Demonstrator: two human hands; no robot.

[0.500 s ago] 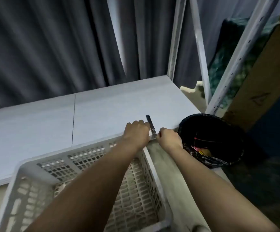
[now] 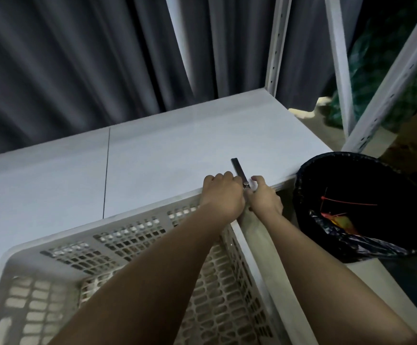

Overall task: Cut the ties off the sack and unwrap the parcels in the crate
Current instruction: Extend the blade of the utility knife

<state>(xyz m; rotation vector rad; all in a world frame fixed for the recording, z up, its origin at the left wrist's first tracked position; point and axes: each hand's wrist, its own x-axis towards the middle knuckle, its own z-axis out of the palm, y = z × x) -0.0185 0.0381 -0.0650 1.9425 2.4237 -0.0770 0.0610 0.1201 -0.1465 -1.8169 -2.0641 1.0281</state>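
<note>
We see both of our hands meet at the near edge of the white table, just past the far right corner of the white plastic crate. Our left hand is curled into a loose fist, knuckles up, and our right hand is curled beside it, almost touching. Between them sticks up a slim dark metal cutter, its flat end pointing away from us over the table. Both hands close around its lower part, though we cannot tell exactly how the fingers sit on it.

The crate stands right against the table's front edge, its walls pierced with a grid of holes. Our forearms cross over it, and what little of its inside shows looks like bare lattice; we cannot make out any parcels there. No sack shows clearly.

To the right, on the floor just beside the table's corner, stands a round bin lined with a black bag. Inside lie thin red ties and a bit of yellow and red scrap. Dark grey curtains hang behind the table, and white metal shelf posts rise at the right.
</note>
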